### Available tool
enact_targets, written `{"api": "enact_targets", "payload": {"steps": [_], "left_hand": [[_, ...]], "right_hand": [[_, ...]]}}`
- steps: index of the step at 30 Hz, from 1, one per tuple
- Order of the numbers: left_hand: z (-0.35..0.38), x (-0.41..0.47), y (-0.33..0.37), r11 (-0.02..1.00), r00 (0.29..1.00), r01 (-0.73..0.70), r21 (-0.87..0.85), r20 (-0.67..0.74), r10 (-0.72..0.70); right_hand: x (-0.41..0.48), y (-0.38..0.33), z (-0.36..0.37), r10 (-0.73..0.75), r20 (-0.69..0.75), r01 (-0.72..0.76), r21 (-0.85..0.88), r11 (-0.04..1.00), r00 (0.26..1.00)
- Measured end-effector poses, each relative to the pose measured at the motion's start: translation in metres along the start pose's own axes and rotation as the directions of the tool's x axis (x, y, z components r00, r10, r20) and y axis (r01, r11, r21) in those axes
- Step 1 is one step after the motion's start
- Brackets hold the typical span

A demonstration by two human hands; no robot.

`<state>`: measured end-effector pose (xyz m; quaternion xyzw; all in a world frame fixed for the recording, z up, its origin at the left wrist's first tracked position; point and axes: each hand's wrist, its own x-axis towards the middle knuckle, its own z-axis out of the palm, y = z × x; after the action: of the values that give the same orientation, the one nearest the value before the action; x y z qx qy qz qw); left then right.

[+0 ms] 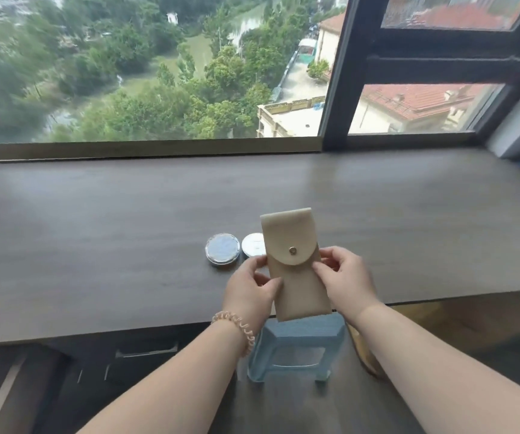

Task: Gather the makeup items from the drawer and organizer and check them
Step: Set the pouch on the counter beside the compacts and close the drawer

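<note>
- Two hands hold one beige pouch [296, 267] upright above the near edge of the dark desk [96, 233], its long axis running from near-low to far-high, flap end farthest from the person.
- Left of the pouch, the left hand [252, 286] pinches its left edge, thumb on the front and fingers behind.
- Right of the pouch, the right hand [343, 277] closes on the right edge level with the flap, thumb tip resting just below the flap's curve.
- Just left of and behind the pouch, two round compacts lie flat on the desk: a dark-lidded one [222, 252] and a white one [253, 244], partly hidden.
- Centred on the pouch's flap, the snap button [292, 250] looks fastened; the right thumb is nearer it, so it seems best placed for lifting the flap.
</note>
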<state>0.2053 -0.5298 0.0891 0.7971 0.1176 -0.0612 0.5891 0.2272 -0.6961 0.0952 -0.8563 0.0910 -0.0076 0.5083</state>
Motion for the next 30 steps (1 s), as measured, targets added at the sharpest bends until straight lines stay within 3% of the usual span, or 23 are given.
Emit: {"api": "enact_targets", "payload": {"steps": [6,12,17,21,30], "left_hand": [[0.052,0.043,0.020,0.989,0.999,-0.012,0.150,0.040,0.006],[0.090,0.092,0.014,0.979,0.997,0.049,0.200,0.044,-0.059],[0.107,0.125,0.003,0.958,0.994,0.087,0.275,0.033,-0.100],[0.117,0.140,-0.006,0.894,0.992,0.108,0.434,0.006,-0.123],[0.138,0.140,-0.011,0.665,0.992,0.122,0.737,-0.116,-0.054]], "right_hand": [[0.041,0.029,-0.017,0.103,-0.145,-0.125,-0.155,0.980,0.984],[0.089,0.048,-0.015,0.146,-0.168,-0.186,-0.252,0.950,0.975],[0.124,0.059,-0.006,0.099,-0.104,-0.134,-0.432,0.892,0.990],[0.135,0.083,0.006,0.010,-0.076,-0.055,-0.625,0.779,0.997],[0.143,0.108,0.003,-0.148,0.001,0.104,-0.718,0.689,0.989]]}}
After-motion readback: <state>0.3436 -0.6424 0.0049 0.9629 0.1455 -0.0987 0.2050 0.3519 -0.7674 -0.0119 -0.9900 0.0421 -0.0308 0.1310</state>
